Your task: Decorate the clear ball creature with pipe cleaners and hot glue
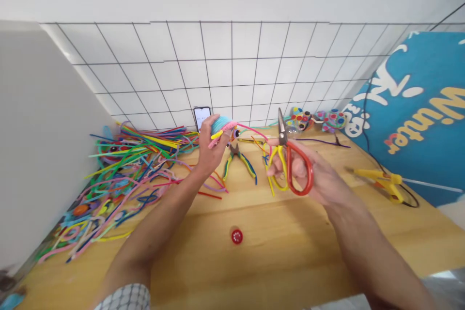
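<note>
A fuzzy blue craft piece (pixel 220 123) with pink and yellow parts is sitting in the left hand (pixel 211 149), raised above the far middle of the table (pixel 283 261). The left fingers are grasping it. A pink strand (pixel 254 130) is running from the piece toward the right hand (pixel 321 177); whether those fingertips are also pinching it, I cannot tell. The right fingers are curling around the scissors (pixel 282 138), whose blades are pointing up and away, with one yellow and one red handle loop showing.

Pliers (pixel 235 150) are lying between the hands, handles spreading toward the person. A phone (pixel 201 114) is leaning at the tiled wall (pixel 218 72), just beyond the left hand. A red cap (pixel 237 236) is resting nearer the person. Tangled craft stems (pixel 123 174) are covering the table's left side. Two dotted ornaments (pixel 301 118) are standing by the wall beyond the right hand. A yellow glue gun (pixel 387 181) is lying at right, near a blue board (pixel 417 111).
</note>
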`<state>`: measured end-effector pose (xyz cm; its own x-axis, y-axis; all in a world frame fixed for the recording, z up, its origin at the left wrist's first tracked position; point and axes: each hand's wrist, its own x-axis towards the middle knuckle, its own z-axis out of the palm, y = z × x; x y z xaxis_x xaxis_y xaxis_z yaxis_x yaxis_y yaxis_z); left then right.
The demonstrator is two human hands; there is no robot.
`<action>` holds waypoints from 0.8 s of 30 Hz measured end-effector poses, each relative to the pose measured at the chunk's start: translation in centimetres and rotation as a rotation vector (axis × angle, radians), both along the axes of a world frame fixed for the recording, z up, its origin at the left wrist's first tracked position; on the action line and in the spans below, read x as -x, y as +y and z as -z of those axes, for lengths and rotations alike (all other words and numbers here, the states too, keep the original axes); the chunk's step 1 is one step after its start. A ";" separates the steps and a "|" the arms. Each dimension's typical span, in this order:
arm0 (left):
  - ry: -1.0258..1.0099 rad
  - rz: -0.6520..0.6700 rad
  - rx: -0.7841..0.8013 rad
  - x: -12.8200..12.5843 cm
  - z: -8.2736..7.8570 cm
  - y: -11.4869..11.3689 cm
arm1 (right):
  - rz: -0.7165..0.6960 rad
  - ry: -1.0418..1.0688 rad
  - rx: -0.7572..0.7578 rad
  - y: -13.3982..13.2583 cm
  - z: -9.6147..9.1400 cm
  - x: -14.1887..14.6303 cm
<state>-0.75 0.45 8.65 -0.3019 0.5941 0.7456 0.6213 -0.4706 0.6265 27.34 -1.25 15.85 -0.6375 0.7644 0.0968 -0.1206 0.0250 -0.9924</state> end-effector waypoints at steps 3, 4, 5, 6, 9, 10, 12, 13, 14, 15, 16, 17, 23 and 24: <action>-0.012 -0.095 -0.103 -0.1 0.8 0.5 | -0.090 0.039 -0.035 0.5 0.8 1.4; -0.002 -0.101 -0.114 -0.2 1.1 0.6 | -0.117 0.055 -0.059 0.8 1.3 1.7; 0.006 -0.099 -0.121 -0.3 1.4 0.7 | -0.137 0.069 -0.083 1.1 1.9 2.0; 0.012 -0.092 -0.124 -0.4 1.7 0.8 | -0.149 0.074 -0.106 1.4 2.5 2.2; -0.016 -0.063 -0.105 -0.7 2.5 0.8 | -0.143 0.010 -0.137 2.3 4.3 2.9; -0.039 -0.056 -0.089 -0.7 2.7 0.8 | -0.133 -0.024 -0.134 2.6 4.8 3.2; -0.090 -0.048 -0.047 -0.7 3.1 0.7 | -0.117 -0.092 -0.111 2.9 5.6 3.6; -0.120 -0.046 -0.024 -0.6 3.3 0.7 | -0.112 -0.119 -0.099 3.0 5.8 3.8; -0.155 -0.044 -0.003 -0.5 3.4 0.6 | -0.113 -0.138 -0.089 3.0 5.9 3.9; -0.193 -0.041 0.016 -0.4 3.5 0.6 | -0.127 -0.151 -0.080 3.0 5.9 3.9; -0.227 -0.037 0.032 -0.4 3.5 0.6 | -0.149 -0.157 -0.072 2.9 5.8 3.9; -0.253 -0.034 0.042 -0.3 3.5 0.6 | -0.180 -0.155 -0.065 2.8 5.7 3.9; -0.253 -0.041 0.040 -0.6 3.4 0.5 | -0.239 -0.169 -0.098 2.3 5.4 4.1; -0.245 -0.040 0.043 -0.7 3.5 0.4 | -0.210 -0.182 -0.120 2.3 5.6 4.3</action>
